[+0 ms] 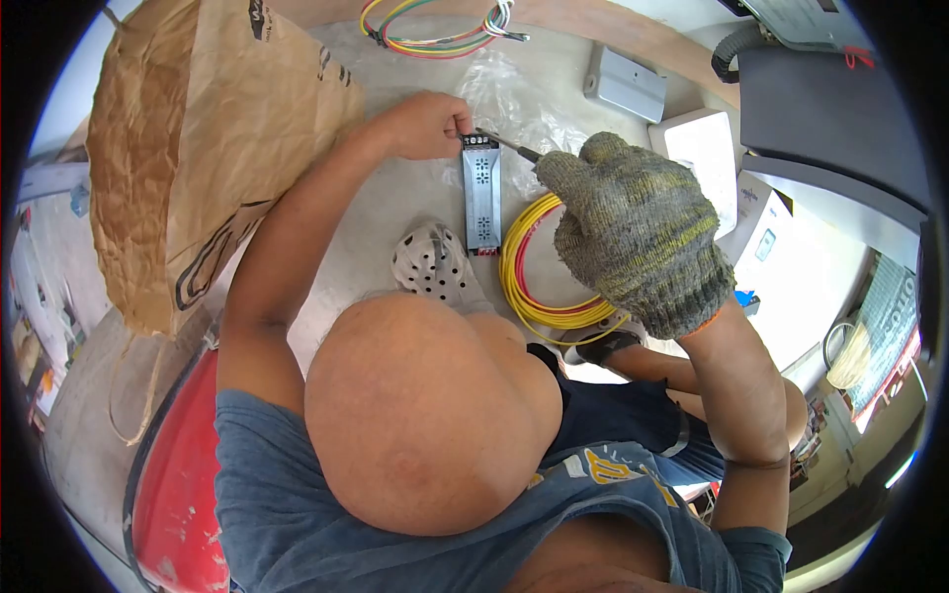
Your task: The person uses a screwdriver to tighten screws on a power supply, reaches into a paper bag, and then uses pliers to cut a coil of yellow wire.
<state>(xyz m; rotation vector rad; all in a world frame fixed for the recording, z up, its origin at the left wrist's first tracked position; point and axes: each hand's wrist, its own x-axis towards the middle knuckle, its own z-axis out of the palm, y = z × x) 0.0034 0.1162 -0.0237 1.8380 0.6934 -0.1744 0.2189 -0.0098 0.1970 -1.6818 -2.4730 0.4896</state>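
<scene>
A silver perforated power supply [482, 198] lies on the floor, its black terminal block [480, 142] at the far end. My bare left hand [432, 126] is closed, fingertips pinched together beside the left end of that block. Whatever is between those fingertips is too small to make out. A grey-yellow knitted glove covers my right hand [638, 222], which is wrapped round a screwdriver [524, 151]. The screwdriver's shaft slants left, and its tip is at the terminal block, close to my left fingertips. Most of its handle is hidden in the glove.
A coil of yellow and red cable [519, 282] lies right of the power supply. Clear plastic [514, 94] and a multicoloured wire bundle [435, 47] are beyond it. A brown paper bag [222, 138] stands left; a grey box [625, 82] and a white box [700, 158] sit right.
</scene>
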